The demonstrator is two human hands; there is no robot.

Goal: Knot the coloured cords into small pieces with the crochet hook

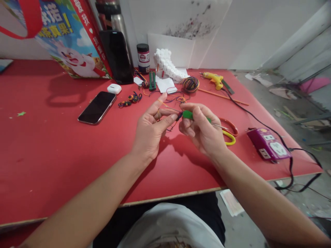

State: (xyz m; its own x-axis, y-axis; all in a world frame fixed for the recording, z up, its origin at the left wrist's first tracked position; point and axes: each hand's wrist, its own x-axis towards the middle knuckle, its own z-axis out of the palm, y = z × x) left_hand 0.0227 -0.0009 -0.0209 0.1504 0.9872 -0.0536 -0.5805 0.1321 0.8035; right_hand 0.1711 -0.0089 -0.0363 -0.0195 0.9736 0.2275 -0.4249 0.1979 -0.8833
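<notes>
My left hand (151,132) pinches a small dark piece of crochet (179,116) between thumb and fingers. Its index finger is raised, with an orange strand of yarn (168,106) running from it to the piece. In my right hand (203,129) is a crochet hook (188,114) with a green handle and a metal shaft, its front end against the piece; the exact tip is too small to make out. Behind my hands, loose strands trail near a multicoloured yarn ball (190,84). Scissors with red and yellow handles (230,138) lie beside my right hand, partly hidden by it.
A phone (97,107), a white earbud case (114,89) and a knotted yarn piece (130,100) lie left. A yellow glue gun (213,80) and a purple power socket (269,143) with black cable sit right. Behind stand a bag (74,41), an upright phone (117,57) and a jar (143,58).
</notes>
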